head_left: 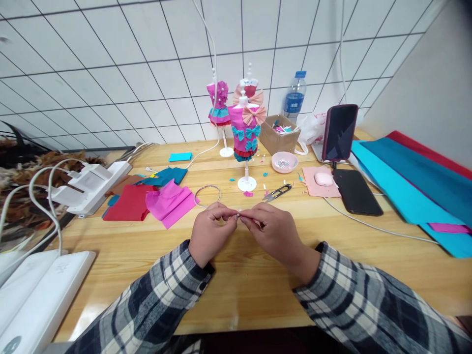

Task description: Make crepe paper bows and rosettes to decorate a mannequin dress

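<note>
Left hand point(211, 231) and right hand point(276, 230) meet over the worktop point(250, 290), grips pinching a tiny pale piece point(239, 214), snips point(277, 192) and metal ring point(207, 185) beyond.

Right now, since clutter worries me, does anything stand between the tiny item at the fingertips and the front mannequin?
Nothing upright blocks the tiny item. Only a low pink scrap lies just before the front mannequin. A metal ring, beyond the left hand, and snips, beyond the right hand, lie to either side of that line.

Wooden tabletop point(236, 295) | thread snips point(280, 191) | metal ring point(207, 206) | red sheet point(129, 204) | magenta sheet point(172, 204) | pink bowl point(284, 169) | cardboard box point(278, 142)
</note>
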Motion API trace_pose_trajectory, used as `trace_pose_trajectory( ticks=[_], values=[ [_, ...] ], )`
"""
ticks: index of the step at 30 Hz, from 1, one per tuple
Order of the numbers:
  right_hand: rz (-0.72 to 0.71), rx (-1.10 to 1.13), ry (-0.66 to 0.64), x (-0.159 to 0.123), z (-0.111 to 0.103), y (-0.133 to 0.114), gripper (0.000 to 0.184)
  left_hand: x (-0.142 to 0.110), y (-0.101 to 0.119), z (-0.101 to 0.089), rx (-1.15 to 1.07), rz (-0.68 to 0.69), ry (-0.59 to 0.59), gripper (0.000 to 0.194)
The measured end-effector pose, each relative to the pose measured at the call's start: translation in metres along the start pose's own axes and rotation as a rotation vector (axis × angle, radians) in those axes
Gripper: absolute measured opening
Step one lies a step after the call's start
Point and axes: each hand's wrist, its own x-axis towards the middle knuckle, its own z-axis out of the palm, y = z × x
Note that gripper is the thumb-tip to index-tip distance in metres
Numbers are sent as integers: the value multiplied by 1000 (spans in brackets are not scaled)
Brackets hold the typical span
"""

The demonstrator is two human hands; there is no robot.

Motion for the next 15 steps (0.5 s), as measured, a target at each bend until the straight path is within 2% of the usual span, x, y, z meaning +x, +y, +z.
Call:
trace_pose_trajectory(
  ticks=[8, 13, 15],
  values=[
    [62, 52, -6, 3, -2, -3, 15, -4, 2, 1, 60, 41, 3, 16],
    [230, 218, 34, 6, 3, -1, 11, -4, 2, 1, 44, 48, -1, 14],
    [325, 312, 9, 9, 4, 0, 9, -3, 2, 1, 27, 53, -13, 14]
  ],
)
